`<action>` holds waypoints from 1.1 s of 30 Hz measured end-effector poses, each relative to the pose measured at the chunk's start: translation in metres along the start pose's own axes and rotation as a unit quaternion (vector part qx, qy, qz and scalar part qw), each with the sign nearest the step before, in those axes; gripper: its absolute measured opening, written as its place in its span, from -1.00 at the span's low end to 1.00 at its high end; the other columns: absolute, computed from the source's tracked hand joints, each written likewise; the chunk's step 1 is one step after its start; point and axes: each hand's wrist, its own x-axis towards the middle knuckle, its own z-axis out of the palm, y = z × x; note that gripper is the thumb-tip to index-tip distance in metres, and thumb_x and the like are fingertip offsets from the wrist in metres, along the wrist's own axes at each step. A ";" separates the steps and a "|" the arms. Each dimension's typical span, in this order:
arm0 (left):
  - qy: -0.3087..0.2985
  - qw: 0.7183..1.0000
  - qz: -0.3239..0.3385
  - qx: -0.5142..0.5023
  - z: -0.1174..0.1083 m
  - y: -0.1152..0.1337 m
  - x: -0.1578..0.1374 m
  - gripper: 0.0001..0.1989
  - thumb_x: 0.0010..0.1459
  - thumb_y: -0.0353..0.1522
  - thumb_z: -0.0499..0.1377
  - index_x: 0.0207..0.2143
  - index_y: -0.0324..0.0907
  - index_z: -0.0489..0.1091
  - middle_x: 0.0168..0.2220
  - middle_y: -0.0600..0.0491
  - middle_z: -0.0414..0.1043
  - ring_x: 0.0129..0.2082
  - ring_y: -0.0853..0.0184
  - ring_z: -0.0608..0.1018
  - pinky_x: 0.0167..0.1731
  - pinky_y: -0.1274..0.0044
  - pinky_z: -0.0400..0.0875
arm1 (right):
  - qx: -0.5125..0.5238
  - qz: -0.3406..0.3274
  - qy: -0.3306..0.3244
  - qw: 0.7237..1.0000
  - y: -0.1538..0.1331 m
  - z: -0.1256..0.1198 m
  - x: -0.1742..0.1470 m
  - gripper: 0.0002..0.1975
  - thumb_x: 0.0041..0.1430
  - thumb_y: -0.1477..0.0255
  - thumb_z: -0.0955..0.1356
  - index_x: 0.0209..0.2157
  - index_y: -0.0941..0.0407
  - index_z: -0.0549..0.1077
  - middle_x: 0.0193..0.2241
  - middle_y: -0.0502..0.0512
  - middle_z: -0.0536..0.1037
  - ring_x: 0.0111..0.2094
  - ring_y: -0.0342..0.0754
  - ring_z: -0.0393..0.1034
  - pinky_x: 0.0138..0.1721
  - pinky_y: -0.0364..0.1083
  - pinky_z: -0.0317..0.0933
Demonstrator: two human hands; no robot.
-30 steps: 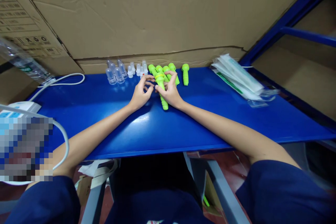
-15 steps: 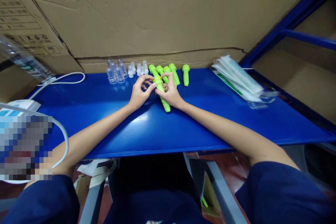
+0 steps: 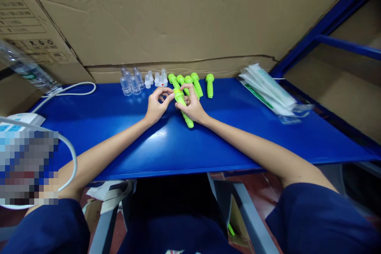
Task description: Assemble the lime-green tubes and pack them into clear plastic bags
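Note:
A lime-green ribbed plastic piece (image 3: 187,120), shaped like a small microphone or handle, is tilted between my hands with its narrow end toward me. My right hand (image 3: 194,106) is wrapped round its upper part, thumb on the near side. At its collar, where a yellowish band shows, the thumb and forefinger of my left hand (image 3: 157,106) are closed in a pinch. Fingers partly cover the piece's upper end. Just behind the hands lie several similar green pieces (image 3: 195,81), and one more green piece (image 3: 210,86) lies apart to the right.
Several clear pointed caps (image 3: 136,83) and smaller whitish nozzles (image 3: 148,80) stand at the back left of the blue table (image 3: 166,154). Wrapped packets (image 3: 268,89) lie at right. A white power strip (image 3: 22,121) and cable are at left, below a clear bottle (image 3: 29,69). Cardboard (image 3: 190,20) walls the back.
My left fingertips have shifted slightly at the green piece's collar. The right hand keeps its hold, and the other things lie as before; the view has moved very little.

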 end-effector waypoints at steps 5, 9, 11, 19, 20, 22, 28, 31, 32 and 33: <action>-0.001 1.000 0.001 -0.006 -0.001 0.001 0.000 -0.77 0.24 -0.19 0.33 -0.23 -0.18 0.53 -0.24 0.00 0.58 -0.30 0.38 0.59 -0.37 0.58 0.39 | 0.002 0.006 -0.003 1.000 -0.004 0.000 -0.001 -0.55 0.22 0.38 0.42 0.03 -0.05 0.14 -0.49 -0.16 0.34 -0.53 -0.12 0.35 -0.53 -0.11 0.31; -0.002 1.000 0.008 -0.003 -0.002 0.001 0.001 -0.80 0.23 -0.22 0.33 -0.25 -0.17 0.54 -0.27 0.02 0.57 -0.30 0.38 0.58 -0.37 0.57 0.39 | 0.014 0.009 -0.008 1.000 -0.009 0.000 -0.002 -0.57 0.19 0.41 0.41 -0.02 -0.04 0.13 -0.50 -0.18 0.30 -0.55 -0.14 0.31 -0.56 -0.15 0.22; -0.005 1.000 0.015 0.004 -0.002 0.001 0.001 -0.82 0.23 -0.24 0.32 -0.27 -0.17 0.54 -0.27 0.02 0.57 -0.30 0.38 0.56 -0.37 0.57 0.40 | 0.018 0.009 -0.013 1.000 -0.010 0.000 -0.002 -0.56 0.18 0.41 0.41 -0.03 -0.04 0.12 -0.50 -0.19 0.29 -0.55 -0.15 0.29 -0.57 -0.17 0.19; 0.013 1.000 0.019 0.005 0.003 -0.002 -0.002 -0.84 0.26 -0.27 0.27 -0.19 -0.17 0.50 -0.19 -0.01 0.59 -0.29 0.38 0.59 -0.37 0.58 0.40 | 0.039 0.028 -0.003 0.999 -0.003 0.001 0.001 -0.45 0.21 0.26 0.46 -0.02 -0.04 0.01 -0.40 -0.12 0.43 -0.43 -0.07 0.47 -0.42 -0.05 0.41; 0.016 1.000 0.019 0.003 0.003 -0.002 -0.002 -0.83 0.27 -0.26 0.27 -0.18 -0.17 0.49 -0.17 -0.01 0.59 -0.28 0.38 0.60 -0.38 0.58 0.40 | 0.047 0.035 -0.002 0.998 -0.002 0.002 0.001 -0.43 0.22 0.23 0.46 -0.02 -0.03 -0.01 -0.39 -0.10 0.46 -0.44 -0.07 0.48 -0.43 -0.05 0.41; 0.019 1.000 0.015 0.002 0.004 -0.004 -0.002 -0.80 0.28 -0.22 0.27 -0.16 -0.16 0.46 -0.16 -0.01 0.59 -0.28 0.39 0.61 -0.39 0.59 0.40 | 0.062 0.049 -0.007 0.997 -0.002 0.003 0.002 -0.43 0.23 0.16 0.45 -0.04 -0.03 -0.01 -0.38 -0.08 0.50 -0.46 -0.08 0.47 -0.47 -0.07 0.40; 0.023 0.999 0.018 0.020 0.002 -0.004 -0.001 -0.72 0.31 -0.14 0.26 -0.10 -0.14 0.46 -0.10 -0.03 0.59 -0.23 0.37 0.61 -0.37 0.58 0.40 | 0.089 0.068 -0.026 0.993 -0.002 0.004 0.003 -0.45 0.29 0.05 0.41 0.03 -0.02 0.04 -0.37 -0.08 0.55 -0.59 -0.16 0.39 -0.59 -0.13 0.35; 0.042 0.998 0.033 0.038 0.002 -0.002 -0.002 -0.73 0.30 -0.14 0.28 -0.14 -0.14 0.50 -0.12 -0.03 0.57 -0.27 0.36 0.59 -0.33 0.55 0.41 | 0.073 0.067 -0.040 0.994 -0.001 0.003 0.002 -0.44 0.33 -0.04 0.36 0.08 0.02 0.13 -0.34 -0.03 0.55 -0.59 -0.17 0.40 -0.60 -0.13 0.35; 0.045 0.997 0.036 0.044 0.001 -0.001 -0.002 -0.74 0.29 -0.14 0.28 -0.15 -0.14 0.51 -0.13 -0.02 0.56 -0.28 0.36 0.58 -0.32 0.54 0.42 | 0.070 0.062 -0.042 0.995 0.000 0.003 0.002 -0.43 0.34 -0.06 0.35 0.10 0.02 0.13 -0.34 -0.02 0.54 -0.60 -0.18 0.39 -0.61 -0.13 0.34; 0.046 0.997 0.036 0.048 0.002 -0.001 -0.002 -0.74 0.29 -0.14 0.29 -0.15 -0.14 0.51 -0.14 -0.02 0.56 -0.28 0.35 0.58 -0.32 0.53 0.42 | 0.067 0.055 -0.041 0.995 0.000 0.003 0.001 -0.42 0.34 -0.07 0.34 0.12 0.02 0.13 -0.34 -0.02 0.54 -0.60 -0.18 0.38 -0.61 -0.13 0.33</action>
